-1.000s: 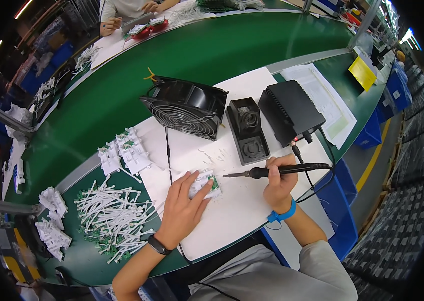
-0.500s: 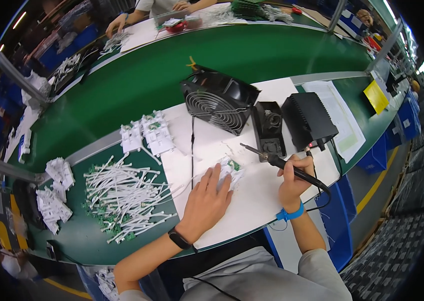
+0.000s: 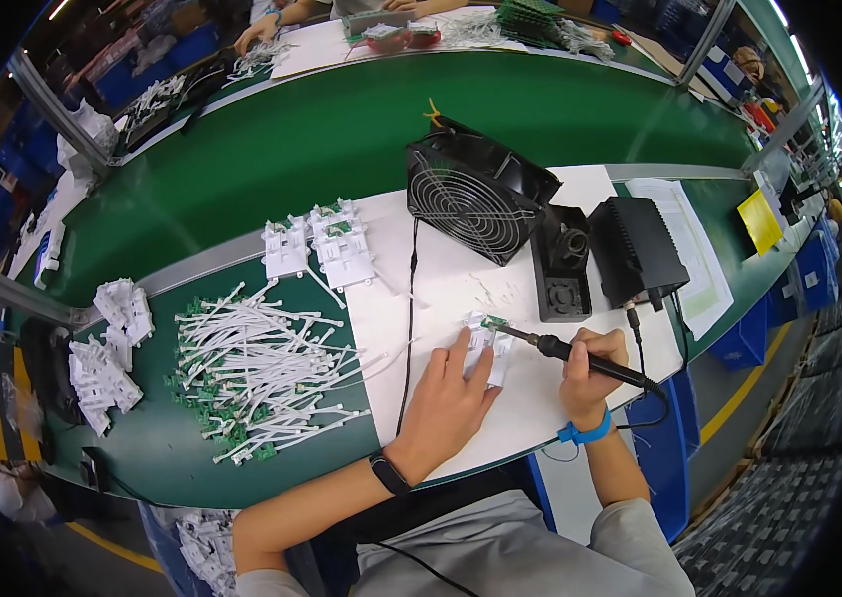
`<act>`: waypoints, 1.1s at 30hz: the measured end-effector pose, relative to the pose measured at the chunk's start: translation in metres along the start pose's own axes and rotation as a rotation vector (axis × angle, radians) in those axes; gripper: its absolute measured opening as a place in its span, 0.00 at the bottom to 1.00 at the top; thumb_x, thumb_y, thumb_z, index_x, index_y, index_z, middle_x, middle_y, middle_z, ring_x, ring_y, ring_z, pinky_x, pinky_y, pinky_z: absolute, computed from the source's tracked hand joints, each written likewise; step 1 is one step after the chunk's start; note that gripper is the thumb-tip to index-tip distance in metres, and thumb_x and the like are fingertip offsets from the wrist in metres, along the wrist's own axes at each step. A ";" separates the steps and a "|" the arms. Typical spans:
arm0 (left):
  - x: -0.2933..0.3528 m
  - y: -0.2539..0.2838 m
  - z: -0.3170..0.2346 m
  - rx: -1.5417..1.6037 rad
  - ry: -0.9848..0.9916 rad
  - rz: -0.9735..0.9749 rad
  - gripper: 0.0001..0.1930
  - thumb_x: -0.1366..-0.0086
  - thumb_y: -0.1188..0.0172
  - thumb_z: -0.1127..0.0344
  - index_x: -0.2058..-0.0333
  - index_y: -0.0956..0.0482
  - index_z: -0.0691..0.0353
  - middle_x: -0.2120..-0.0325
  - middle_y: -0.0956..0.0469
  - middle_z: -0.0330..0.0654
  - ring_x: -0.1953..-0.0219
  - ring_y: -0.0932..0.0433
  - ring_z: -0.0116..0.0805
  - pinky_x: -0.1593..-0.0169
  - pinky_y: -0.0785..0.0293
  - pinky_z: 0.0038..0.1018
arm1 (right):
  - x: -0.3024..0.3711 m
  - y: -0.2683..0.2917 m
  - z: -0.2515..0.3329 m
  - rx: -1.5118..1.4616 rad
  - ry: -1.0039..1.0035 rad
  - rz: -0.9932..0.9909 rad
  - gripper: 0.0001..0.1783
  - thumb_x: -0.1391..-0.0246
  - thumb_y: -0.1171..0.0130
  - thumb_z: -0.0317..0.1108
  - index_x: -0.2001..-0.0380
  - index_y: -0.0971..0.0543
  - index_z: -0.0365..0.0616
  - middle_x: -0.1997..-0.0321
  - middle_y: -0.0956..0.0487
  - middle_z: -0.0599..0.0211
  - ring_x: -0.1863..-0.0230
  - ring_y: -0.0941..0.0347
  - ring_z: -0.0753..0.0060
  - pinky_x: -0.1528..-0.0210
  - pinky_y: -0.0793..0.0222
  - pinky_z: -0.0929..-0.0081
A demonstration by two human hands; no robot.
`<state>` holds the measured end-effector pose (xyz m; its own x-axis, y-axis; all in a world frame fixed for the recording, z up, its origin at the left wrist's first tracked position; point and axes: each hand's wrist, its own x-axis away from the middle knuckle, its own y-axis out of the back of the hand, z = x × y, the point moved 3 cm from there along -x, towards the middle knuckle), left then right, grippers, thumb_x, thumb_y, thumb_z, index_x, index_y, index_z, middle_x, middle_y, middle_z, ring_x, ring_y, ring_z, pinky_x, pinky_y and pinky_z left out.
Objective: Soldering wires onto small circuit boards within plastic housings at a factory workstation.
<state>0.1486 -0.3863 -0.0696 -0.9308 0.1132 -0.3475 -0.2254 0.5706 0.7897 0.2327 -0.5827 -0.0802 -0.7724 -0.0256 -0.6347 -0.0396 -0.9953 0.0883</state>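
Observation:
My left hand (image 3: 449, 406) lies with fingers stretched out over a white plastic housing (image 3: 501, 360), the fingertips resting on it. A small green circuit board (image 3: 491, 322) shows at the far end of this housing. In my right hand (image 3: 590, 378) is a soldering iron (image 3: 554, 347), its black handle gripped between thumb and fingers. The iron's metal tip points left and meets the green board, or hovers just over it; I cannot tell which. Both hands are above a white work sheet (image 3: 451, 448).
Behind the housing stand a black fan (image 3: 475, 199), a black soldering iron stand (image 3: 562, 269) and a black power unit (image 3: 640, 249). White cables with green boards (image 3: 267, 373) are heaped at left. More white housings (image 3: 343, 254) lie beyond them. A co-worker's hands (image 3: 262, 35) show across the bench.
The soldering iron has swung down and left, bringing its tip from above the sheet to the green board. My left hand stays on the housing. The whole view has shifted slightly.

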 end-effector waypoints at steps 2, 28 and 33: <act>0.001 -0.002 -0.001 -0.092 -0.038 -0.021 0.26 0.40 0.28 0.60 0.46 0.21 0.66 0.41 0.30 0.61 0.53 0.28 0.51 0.48 0.25 0.37 | 0.000 0.000 -0.002 0.002 -0.042 0.034 0.13 0.41 0.39 0.27 0.71 0.34 0.39 0.83 0.31 0.65 0.83 0.39 0.79 0.79 0.45 0.78; 0.000 -0.001 -0.003 -0.179 -0.072 -0.038 0.25 0.40 0.30 0.59 0.48 0.20 0.69 0.42 0.27 0.63 0.55 0.27 0.47 0.53 0.25 0.34 | -0.007 0.001 0.000 -0.136 -0.158 -0.096 0.16 0.35 0.43 0.31 0.71 0.40 0.44 0.84 0.37 0.74 0.85 0.45 0.86 0.80 0.53 0.83; 0.000 -0.003 -0.003 -0.175 -0.068 -0.041 0.27 0.41 0.28 0.59 0.47 0.20 0.67 0.42 0.27 0.59 0.56 0.27 0.46 0.53 0.25 0.36 | -0.006 0.006 -0.002 -0.070 -0.112 -0.073 0.16 0.36 0.42 0.33 0.71 0.38 0.43 0.82 0.35 0.72 0.80 0.44 0.85 0.77 0.51 0.81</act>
<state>0.1488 -0.3904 -0.0708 -0.8994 0.1512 -0.4102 -0.3151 0.4263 0.8479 0.2379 -0.5887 -0.0774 -0.8350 0.0538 -0.5477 -0.0572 -0.9983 -0.0108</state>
